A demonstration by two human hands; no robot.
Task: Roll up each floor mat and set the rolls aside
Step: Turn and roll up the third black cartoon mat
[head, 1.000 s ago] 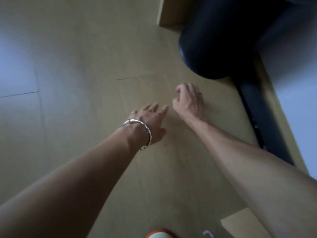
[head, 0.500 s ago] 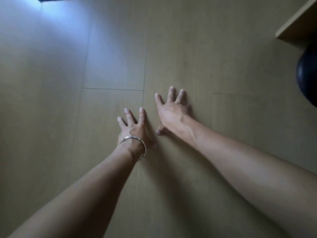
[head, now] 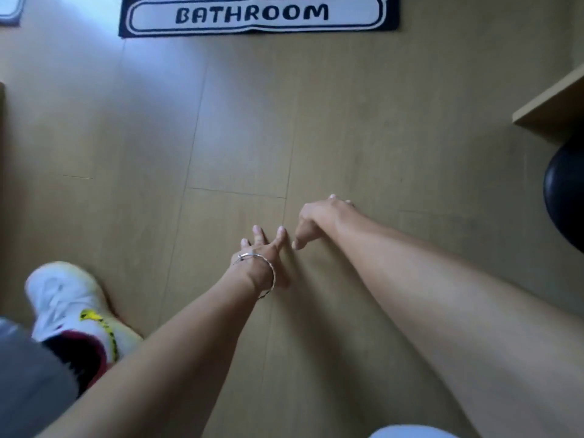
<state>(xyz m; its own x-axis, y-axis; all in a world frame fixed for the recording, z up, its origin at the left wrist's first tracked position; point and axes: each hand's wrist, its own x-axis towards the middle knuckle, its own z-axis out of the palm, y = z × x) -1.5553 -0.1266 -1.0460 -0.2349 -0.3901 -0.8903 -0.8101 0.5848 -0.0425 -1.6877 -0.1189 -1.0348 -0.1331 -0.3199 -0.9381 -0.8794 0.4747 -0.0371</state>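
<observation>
A black-and-white floor mat (head: 257, 15) printed with the word BATHROOM lies flat on the wooden floor at the top of the view, partly cut off by the frame edge. My left hand (head: 264, 251), with a silver bracelet on the wrist, reaches out over the bare floor with fingers spread and holds nothing. Just to its right, my right hand (head: 319, 219) also hangs empty, fingers loosely apart and pointing down. Both hands are well short of the mat. A dark rolled mat (head: 564, 197) lies at the right edge.
My white shoe (head: 68, 306) with yellow and red marks stands at the lower left beside a grey trouser leg (head: 28, 384). A wooden furniture edge (head: 551, 107) juts in at the right above the dark roll. A pale object (head: 11, 9) shows at the top left corner.
The view has swung away from the dark roll toward the BATHROOM mat, which now shows at the top. My shoe has come into view. My right hand's fingers have drooped downward.
</observation>
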